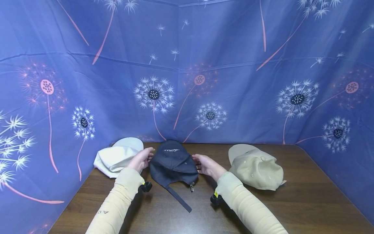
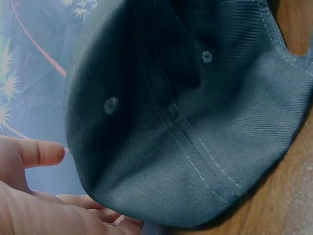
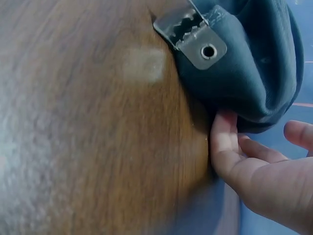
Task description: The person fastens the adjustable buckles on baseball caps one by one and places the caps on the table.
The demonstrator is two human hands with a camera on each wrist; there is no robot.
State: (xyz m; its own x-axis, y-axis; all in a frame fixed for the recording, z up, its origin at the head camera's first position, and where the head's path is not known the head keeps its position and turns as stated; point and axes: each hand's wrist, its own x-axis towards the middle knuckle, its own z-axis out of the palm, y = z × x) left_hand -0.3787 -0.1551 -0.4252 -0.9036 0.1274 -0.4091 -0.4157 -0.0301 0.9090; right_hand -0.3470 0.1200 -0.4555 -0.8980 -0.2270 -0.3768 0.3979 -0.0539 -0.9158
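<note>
A dark baseball cap (image 1: 173, 164) with white lettering lies on the table between both hands, its loose strap (image 1: 179, 199) trailing toward the front. My left hand (image 1: 141, 160) is at the cap's left side; in the left wrist view its fingers (image 2: 80, 200) reach beneath the cap's edge, and the thumb stands apart from the fabric. On the other side is my right hand (image 1: 208, 166), whose fingertips (image 3: 226, 128) go under the edge, with the thumb held away. A metal clasp (image 3: 208, 51) shows on the cap in the right wrist view. The fingertips under the fabric are hidden.
A white cap (image 1: 115, 159) lies to the left, partly behind my left hand. To the right lies a beige cap (image 1: 257, 169). The brown wooden table (image 1: 315, 201) backs onto a blue dandelion-print cloth (image 1: 248, 97), which also hangs along both sides.
</note>
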